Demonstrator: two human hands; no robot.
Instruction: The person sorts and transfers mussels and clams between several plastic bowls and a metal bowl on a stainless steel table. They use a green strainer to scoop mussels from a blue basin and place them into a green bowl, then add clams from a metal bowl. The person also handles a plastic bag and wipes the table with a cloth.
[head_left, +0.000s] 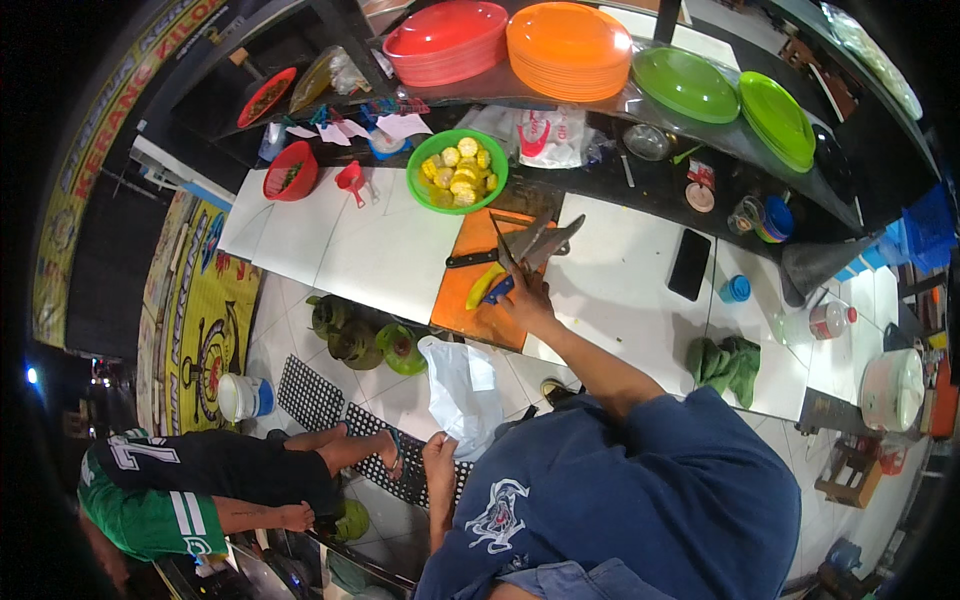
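Observation:
My left hand (441, 454) pinches the edge of a white plastic bag (461, 390), which hangs between my body and the counter. My right hand (531, 300) is over several knives on an orange cutting board (450, 304). Its fingers touch or lie very near a blue knife handle (499, 290); whether they grip a knife cannot be told. Beside that handle lies a yellow knife handle (484, 286), and farther left a black knife handle (471, 259). Broad blades (551, 244) overlap at the board's right edge. Behind the board stands a green basket (415, 184) with cut corn (465, 176).
On the white counter (382, 247) are a red basket (291, 172), phone (689, 264), blue-lidded jar (736, 289) and green cloth (724, 364). Stacked plates (570, 56) fill the shelf. Gas cylinders (356, 345) stand below. Another person (225, 480) is at lower left.

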